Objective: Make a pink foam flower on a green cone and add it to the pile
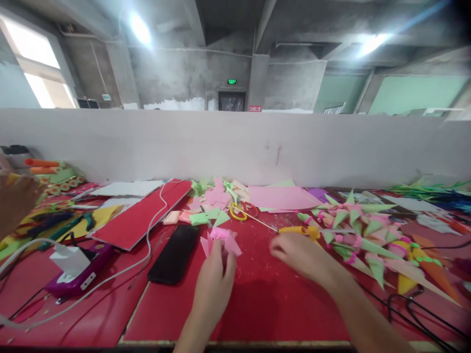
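Note:
My left hand [215, 282] pinches a pink folded-paper piece [221, 235] with pointed petals, above the red table. My right hand [298, 255] is over the table to the right, its fingers curled and slightly blurred. Just beyond it lies a yellow tool [294, 230], probably a glue gun, with a thin pale stick [257, 219] at its left end. Whether my right fingers touch it or hold anything small is unclear. Yellow-handled scissors [238, 212] lie farther back. A black phone [174, 255] rests left of my left hand.
Green and pink paper cones [356, 220] are heaped at right, near black cables [415, 299]. Pink sheets [283, 197] and paper scraps lie behind. At left are a red board [143, 215], a purple power strip [84, 274] and another person's blurred hand [18, 201]. A white partition [221, 147] closes the back.

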`<control>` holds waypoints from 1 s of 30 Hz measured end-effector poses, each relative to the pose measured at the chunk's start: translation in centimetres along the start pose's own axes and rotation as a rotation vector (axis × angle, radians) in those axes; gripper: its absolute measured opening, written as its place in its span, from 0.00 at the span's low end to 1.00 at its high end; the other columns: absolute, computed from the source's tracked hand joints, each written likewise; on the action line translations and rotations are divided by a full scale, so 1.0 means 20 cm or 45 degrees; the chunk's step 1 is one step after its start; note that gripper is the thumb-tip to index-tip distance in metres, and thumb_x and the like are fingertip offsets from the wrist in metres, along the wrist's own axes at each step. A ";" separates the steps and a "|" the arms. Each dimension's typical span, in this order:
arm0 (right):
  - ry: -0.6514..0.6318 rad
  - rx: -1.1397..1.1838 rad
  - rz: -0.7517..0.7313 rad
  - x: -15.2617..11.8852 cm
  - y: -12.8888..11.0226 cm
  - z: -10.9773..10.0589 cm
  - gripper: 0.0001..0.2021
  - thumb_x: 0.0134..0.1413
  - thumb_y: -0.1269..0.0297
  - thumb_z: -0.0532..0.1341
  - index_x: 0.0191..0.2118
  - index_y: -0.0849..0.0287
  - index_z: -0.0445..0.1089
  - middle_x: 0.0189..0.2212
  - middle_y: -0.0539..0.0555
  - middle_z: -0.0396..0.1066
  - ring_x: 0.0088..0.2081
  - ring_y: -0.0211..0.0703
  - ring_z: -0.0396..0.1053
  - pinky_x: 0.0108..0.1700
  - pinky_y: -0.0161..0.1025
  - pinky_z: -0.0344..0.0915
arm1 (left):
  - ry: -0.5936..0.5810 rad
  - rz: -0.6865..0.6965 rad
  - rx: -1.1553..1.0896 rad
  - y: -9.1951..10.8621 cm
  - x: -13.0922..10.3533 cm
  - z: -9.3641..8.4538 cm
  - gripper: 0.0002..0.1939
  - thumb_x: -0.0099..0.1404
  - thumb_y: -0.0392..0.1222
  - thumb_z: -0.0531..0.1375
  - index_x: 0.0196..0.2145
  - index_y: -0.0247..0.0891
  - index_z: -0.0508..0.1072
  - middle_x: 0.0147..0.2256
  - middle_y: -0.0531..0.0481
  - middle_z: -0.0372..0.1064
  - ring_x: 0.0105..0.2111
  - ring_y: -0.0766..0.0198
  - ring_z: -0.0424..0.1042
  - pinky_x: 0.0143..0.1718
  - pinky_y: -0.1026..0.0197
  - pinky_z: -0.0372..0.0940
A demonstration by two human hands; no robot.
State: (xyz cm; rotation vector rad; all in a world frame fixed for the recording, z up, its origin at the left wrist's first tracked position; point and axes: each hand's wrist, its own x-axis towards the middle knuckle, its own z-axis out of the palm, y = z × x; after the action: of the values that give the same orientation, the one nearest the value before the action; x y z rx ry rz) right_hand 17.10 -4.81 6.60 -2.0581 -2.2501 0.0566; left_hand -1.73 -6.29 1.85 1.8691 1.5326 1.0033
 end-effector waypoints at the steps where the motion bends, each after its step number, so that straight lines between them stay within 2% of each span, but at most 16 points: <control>1: -0.010 -0.001 -0.008 0.10 -0.06 0.00 0.07 0.51 0.70 0.56 0.27 0.62 0.70 0.26 0.55 0.71 0.32 0.41 0.69 0.33 0.35 0.60 | 0.047 0.001 -0.043 -0.01 0.01 -0.01 0.10 0.62 0.43 0.44 0.38 0.37 0.59 0.27 0.49 0.64 0.28 0.61 0.66 0.28 0.63 0.56; 3: -0.002 -0.004 0.028 0.31 -0.14 0.03 0.08 0.55 0.67 0.55 0.37 0.63 0.68 0.35 0.56 0.70 0.37 0.41 0.68 0.38 0.39 0.63 | 0.113 -0.003 -0.122 -0.03 0.02 -0.02 0.10 0.61 0.44 0.45 0.36 0.37 0.59 0.25 0.51 0.62 0.26 0.62 0.64 0.27 0.63 0.56; 5: 0.003 0.003 0.083 0.50 -0.17 0.10 0.14 0.54 0.62 0.55 0.45 0.61 0.63 0.43 0.54 0.65 0.42 0.44 0.66 0.41 0.44 0.64 | 0.150 -0.007 -0.233 -0.05 0.03 -0.03 0.10 0.61 0.45 0.46 0.32 0.37 0.60 0.22 0.53 0.60 0.23 0.64 0.62 0.26 0.64 0.55; 7: -0.011 0.010 0.157 0.62 -0.17 0.18 0.15 0.55 0.62 0.55 0.47 0.61 0.62 0.45 0.56 0.63 0.42 0.43 0.65 0.41 0.45 0.65 | 0.180 -0.015 -0.359 -0.06 0.04 -0.03 0.10 0.61 0.45 0.46 0.29 0.37 0.61 0.20 0.54 0.58 0.21 0.66 0.61 0.24 0.65 0.56; 11: -0.031 0.031 0.258 0.71 -0.17 0.32 0.15 0.55 0.62 0.54 0.47 0.61 0.61 0.45 0.56 0.63 0.42 0.43 0.65 0.41 0.46 0.65 | 0.214 -0.053 -0.520 -0.08 0.06 -0.01 0.10 0.60 0.46 0.49 0.32 0.37 0.64 0.22 0.52 0.62 0.25 0.64 0.64 0.25 0.65 0.58; 14: -0.015 0.041 0.313 0.73 -0.17 0.36 0.15 0.55 0.62 0.54 0.47 0.61 0.61 0.45 0.56 0.63 0.42 0.43 0.65 0.41 0.46 0.65 | 0.202 -0.063 -0.517 -0.09 0.05 0.01 0.13 0.59 0.46 0.50 0.38 0.36 0.65 0.28 0.47 0.67 0.32 0.60 0.67 0.29 0.63 0.60; 17: -0.003 0.053 0.313 0.75 -0.17 0.35 0.14 0.56 0.62 0.54 0.47 0.61 0.62 0.45 0.56 0.63 0.42 0.42 0.65 0.41 0.45 0.65 | 0.157 -0.034 -0.411 -0.08 0.05 0.03 0.15 0.60 0.44 0.49 0.43 0.36 0.63 0.39 0.43 0.68 0.42 0.58 0.66 0.38 0.61 0.59; 19: 0.006 0.065 0.295 0.75 -0.15 0.32 0.14 0.55 0.62 0.54 0.47 0.61 0.62 0.45 0.56 0.63 0.42 0.42 0.65 0.41 0.45 0.65 | 0.086 -0.005 -0.318 -0.07 0.04 0.04 0.16 0.61 0.43 0.47 0.44 0.35 0.63 0.42 0.42 0.66 0.43 0.58 0.65 0.40 0.61 0.58; 22: 0.055 0.081 0.237 0.73 -0.16 0.24 0.14 0.55 0.62 0.54 0.47 0.61 0.62 0.45 0.56 0.64 0.42 0.42 0.65 0.41 0.45 0.65 | -0.120 0.072 -0.156 -0.04 0.03 0.05 0.12 0.61 0.42 0.46 0.34 0.35 0.65 0.31 0.47 0.67 0.32 0.62 0.66 0.32 0.63 0.57; 24: 0.130 0.092 0.168 0.68 -0.19 0.16 0.14 0.55 0.62 0.54 0.47 0.61 0.62 0.44 0.56 0.64 0.41 0.42 0.66 0.41 0.45 0.65 | -0.254 0.133 -0.089 -0.04 0.01 0.05 0.10 0.60 0.42 0.47 0.26 0.36 0.64 0.23 0.52 0.63 0.24 0.65 0.62 0.25 0.65 0.53; 27: 0.292 0.124 0.012 0.53 -0.25 0.02 0.11 0.59 0.64 0.49 0.41 0.61 0.66 0.38 0.57 0.68 0.41 0.42 0.66 0.41 0.40 0.62 | -0.346 0.135 -0.161 -0.04 0.01 0.05 0.12 0.60 0.43 0.48 0.22 0.36 0.62 0.18 0.55 0.59 0.20 0.68 0.59 0.22 0.67 0.50; 30: 0.481 0.183 -0.185 0.27 -0.29 -0.09 0.13 0.61 0.62 0.45 0.41 0.55 0.65 0.38 0.51 0.69 0.43 0.39 0.62 0.41 0.35 0.58 | -0.427 0.082 -0.348 -0.02 0.04 0.06 0.14 0.60 0.44 0.48 0.21 0.35 0.63 0.17 0.54 0.60 0.18 0.70 0.58 0.21 0.67 0.50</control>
State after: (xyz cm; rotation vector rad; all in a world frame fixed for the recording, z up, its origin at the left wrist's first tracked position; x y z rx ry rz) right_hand 11.05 0.01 9.15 -1.6639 -2.0850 -0.1618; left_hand -1.01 -5.42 0.97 1.7920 1.0905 0.8283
